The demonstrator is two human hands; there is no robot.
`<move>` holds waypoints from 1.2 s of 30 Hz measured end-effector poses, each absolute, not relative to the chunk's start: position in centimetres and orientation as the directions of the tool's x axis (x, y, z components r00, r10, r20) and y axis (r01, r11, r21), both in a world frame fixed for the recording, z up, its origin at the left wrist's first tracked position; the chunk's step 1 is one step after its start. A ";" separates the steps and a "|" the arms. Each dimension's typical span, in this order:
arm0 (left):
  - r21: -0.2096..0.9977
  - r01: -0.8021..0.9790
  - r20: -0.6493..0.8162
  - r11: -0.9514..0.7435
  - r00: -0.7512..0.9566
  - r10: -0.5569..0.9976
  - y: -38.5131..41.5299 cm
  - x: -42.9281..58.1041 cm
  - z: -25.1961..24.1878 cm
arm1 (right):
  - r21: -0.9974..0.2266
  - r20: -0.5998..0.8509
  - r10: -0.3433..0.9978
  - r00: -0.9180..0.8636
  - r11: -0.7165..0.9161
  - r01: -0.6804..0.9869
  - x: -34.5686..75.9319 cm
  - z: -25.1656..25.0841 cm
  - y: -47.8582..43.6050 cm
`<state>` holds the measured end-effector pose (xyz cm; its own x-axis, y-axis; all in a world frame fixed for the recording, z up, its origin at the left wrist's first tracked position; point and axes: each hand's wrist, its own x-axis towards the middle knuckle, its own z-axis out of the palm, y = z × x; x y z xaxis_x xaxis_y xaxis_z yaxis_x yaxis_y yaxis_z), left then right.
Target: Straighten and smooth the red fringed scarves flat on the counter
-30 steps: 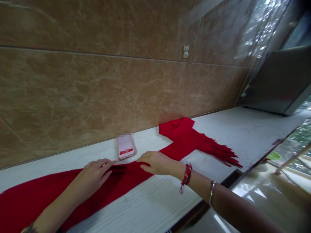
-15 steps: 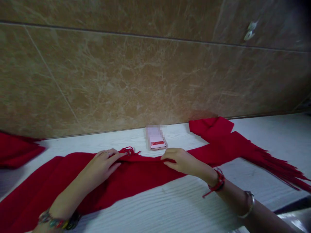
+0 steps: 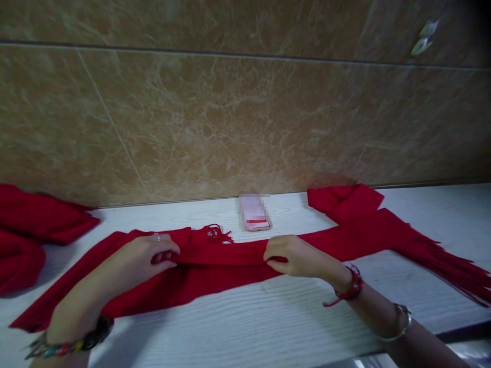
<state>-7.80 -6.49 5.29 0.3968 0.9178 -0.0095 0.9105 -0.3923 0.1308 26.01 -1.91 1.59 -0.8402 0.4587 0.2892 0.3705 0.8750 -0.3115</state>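
A long red scarf point(image 3: 222, 278) with fringe at its right end stretches across the pale wood-grain table. My left hand point(image 3: 155, 255) pinches a folded strip along its upper part; the thumb and fingers are closed on the cloth. Farther right, my right hand point(image 3: 286, 255) grips the same fold, fingertips curled over its edge. Between the two hands the fold lies flat and fairly straight. Just behind it, a small tangle of red threads point(image 3: 217, 233) rests on the table.
A pink phone point(image 3: 256, 213) with a lit screen lies near the wall. More red cloth point(image 3: 42, 217) is heaped at the left, and a folded red piece point(image 3: 345, 201) sits at the back right. A brown marble-tiled wall point(image 3: 215, 122) borders the white table point(image 3: 245, 322).
My left hand has closed on the scarf's edge, and the fold between my hands has come forward and grown wider. The view has shifted slightly left.
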 end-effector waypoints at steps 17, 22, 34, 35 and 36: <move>0.297 0.926 -0.375 -0.232 0.336 0.864 -7.8 -5.9 3.5 | -0.307 0.071 0.395 -0.916 0.882 0.357 26.0 1.7 -2.4; 0.344 0.910 -0.378 -0.232 0.360 0.853 -8.0 -6.2 4.7 | -0.327 0.079 0.408 -0.909 0.872 0.363 26.1 1.8 -2.3; 0.089 0.684 0.124 -0.724 0.714 0.689 -7.6 2.9 -0.1 | -0.381 0.223 0.541 -0.811 0.814 0.438 25.9 1.5 -1.9; 0.077 0.682 0.090 -0.728 0.722 0.686 -7.6 3.1 -0.4 | -0.365 0.245 0.571 -0.784 0.803 0.471 25.8 1.2 -2.0; 0.067 0.681 0.056 -0.729 0.727 0.685 -7.7 3.1 -0.5 | -0.340 0.249 0.593 -0.766 0.794 0.504 25.7 0.9 -2.2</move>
